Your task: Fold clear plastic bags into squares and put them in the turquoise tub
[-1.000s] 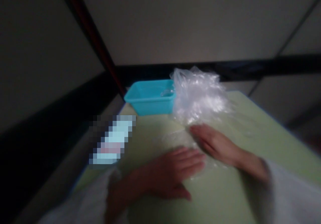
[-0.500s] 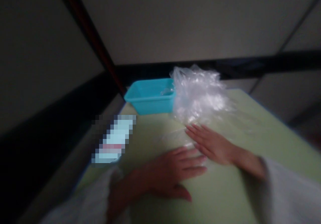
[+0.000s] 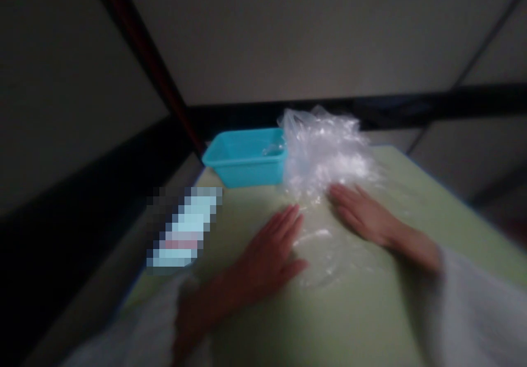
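Compared with half a second ago, the left hand [image 3: 263, 254] has shifted leftward and the right hand [image 3: 364, 213] has moved nearer the heap of clear plastic bags [image 3: 329, 153], baring more of the clear plastic film [image 3: 325, 260] between them. That film lies on the pale green tabletop [image 3: 349, 328]. Both hands are palm-down, fingers extended, grasping nothing. The heap adjoins a turquoise plastic basin [image 3: 253, 174].

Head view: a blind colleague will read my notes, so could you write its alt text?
A person's open left hand and right hand flank a thin clear plastic piece lying on a pale green table. Behind, a turquoise container stands beside a shiny heap of clear plastic.
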`<state>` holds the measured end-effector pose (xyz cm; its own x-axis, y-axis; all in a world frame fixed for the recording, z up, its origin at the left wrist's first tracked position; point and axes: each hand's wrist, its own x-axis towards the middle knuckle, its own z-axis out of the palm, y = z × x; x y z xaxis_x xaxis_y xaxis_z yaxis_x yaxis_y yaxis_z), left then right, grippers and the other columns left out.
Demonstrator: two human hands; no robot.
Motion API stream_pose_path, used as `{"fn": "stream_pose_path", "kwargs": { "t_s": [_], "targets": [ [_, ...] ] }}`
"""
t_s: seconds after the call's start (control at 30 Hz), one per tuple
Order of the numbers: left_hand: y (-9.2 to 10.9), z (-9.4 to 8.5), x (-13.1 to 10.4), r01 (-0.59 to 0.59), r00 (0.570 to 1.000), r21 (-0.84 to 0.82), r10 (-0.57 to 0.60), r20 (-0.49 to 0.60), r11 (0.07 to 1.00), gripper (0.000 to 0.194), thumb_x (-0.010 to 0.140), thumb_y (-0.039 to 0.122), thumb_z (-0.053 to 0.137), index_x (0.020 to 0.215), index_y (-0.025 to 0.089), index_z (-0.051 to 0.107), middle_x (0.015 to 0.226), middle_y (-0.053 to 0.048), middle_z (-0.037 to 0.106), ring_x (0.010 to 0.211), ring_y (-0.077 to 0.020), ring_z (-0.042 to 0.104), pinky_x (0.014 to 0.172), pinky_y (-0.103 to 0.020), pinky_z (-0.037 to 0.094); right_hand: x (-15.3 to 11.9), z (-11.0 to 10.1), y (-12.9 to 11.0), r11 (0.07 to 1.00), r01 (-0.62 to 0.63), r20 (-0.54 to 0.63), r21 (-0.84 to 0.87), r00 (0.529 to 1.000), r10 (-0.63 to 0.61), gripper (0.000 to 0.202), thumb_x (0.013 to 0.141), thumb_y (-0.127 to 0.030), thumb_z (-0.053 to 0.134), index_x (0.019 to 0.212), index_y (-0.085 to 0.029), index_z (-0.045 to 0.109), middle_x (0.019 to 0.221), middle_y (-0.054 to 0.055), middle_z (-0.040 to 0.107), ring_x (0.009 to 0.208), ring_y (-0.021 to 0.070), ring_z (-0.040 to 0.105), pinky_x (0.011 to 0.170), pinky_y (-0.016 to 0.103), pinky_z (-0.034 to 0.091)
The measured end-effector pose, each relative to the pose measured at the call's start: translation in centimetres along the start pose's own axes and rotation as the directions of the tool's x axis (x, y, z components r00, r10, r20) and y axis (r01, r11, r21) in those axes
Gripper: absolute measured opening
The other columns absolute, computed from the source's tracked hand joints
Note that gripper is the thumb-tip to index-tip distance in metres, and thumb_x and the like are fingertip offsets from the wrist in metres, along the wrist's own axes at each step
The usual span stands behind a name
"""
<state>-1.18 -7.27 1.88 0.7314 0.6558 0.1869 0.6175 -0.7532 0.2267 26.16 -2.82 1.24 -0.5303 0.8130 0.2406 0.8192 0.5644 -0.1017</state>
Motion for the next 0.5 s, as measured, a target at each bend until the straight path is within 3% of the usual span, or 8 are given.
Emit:
{"fn": "stream_pose_path", "kwargs": {
  "t_s": [0.1, 0.23, 0.37, 0.5],
  "targets": [
    [0.1, 0.2, 0.1, 0.084, 0.994, 0.053, -0.087, 0.063, 0.995, 0.072, 0.089, 0.047, 0.044, 0.143, 0.006, 0.021, 0.152, -0.019, 0.016, 0.142, -0.0262, 0.009, 0.114, -0.046, 0.022, 0.0, -0.7, -0.7, 1.000, 0.008, -0.052, -0.016, 0.999, -0.009, 0.049, 0.095, -0.029, 0.030, 0.136, -0.006, 0.042, 0.142, 0.017, 0.042, 0.133, 0.0288, 0.036, 0.111, 0.053, 0.023],
    [0.5, 0.2, 0.3, 0.148, 0.982, 0.097, -0.158, 0.102, 0.984, 0.074, 0.087, 0.047, 0.046, 0.141, 0.002, 0.024, 0.151, -0.021, 0.016, 0.142, -0.0270, 0.011, 0.114, -0.044, 0.022, -0.1, -1.0, -2.9, 0.992, 0.111, -0.063, 0.063, 0.992, -0.107, 0.049, 0.095, -0.030, 0.033, 0.137, -0.006, 0.042, 0.143, 0.017, 0.041, 0.133, 0.0259, 0.037, 0.109, 0.045, 0.031],
    [0.4, 0.4, 0.3, 0.178, 0.975, 0.118, -0.191, 0.112, 0.977, 0.075, 0.087, 0.049, 0.045, 0.142, 0.002, 0.024, 0.151, -0.021, 0.016, 0.142, -0.0267, 0.011, 0.114, -0.044, 0.022, -0.2, 0.0, -3.9, 0.972, 0.203, -0.001, 0.115, 0.979, -0.204, 0.053, 0.096, -0.037, 0.035, 0.142, -0.010, 0.034, 0.147, 0.014, 0.034, 0.136, 0.0244, 0.030, 0.111, 0.043, 0.029],
    [0.3, 0.7, 0.2, 0.172, 0.971, 0.138, -0.191, 0.146, 0.975, 0.076, 0.087, 0.048, 0.045, 0.143, 0.003, 0.021, 0.152, -0.019, 0.014, 0.142, -0.0253, 0.009, 0.115, -0.042, 0.020, -0.5, 1.1, -3.4, 0.971, 0.210, 0.026, 0.117, 0.976, -0.215, 0.057, 0.097, -0.043, 0.032, 0.147, -0.017, 0.022, 0.151, 0.010, 0.025, 0.139, 0.0251, 0.021, 0.112, 0.047, 0.025]
  ]
}}
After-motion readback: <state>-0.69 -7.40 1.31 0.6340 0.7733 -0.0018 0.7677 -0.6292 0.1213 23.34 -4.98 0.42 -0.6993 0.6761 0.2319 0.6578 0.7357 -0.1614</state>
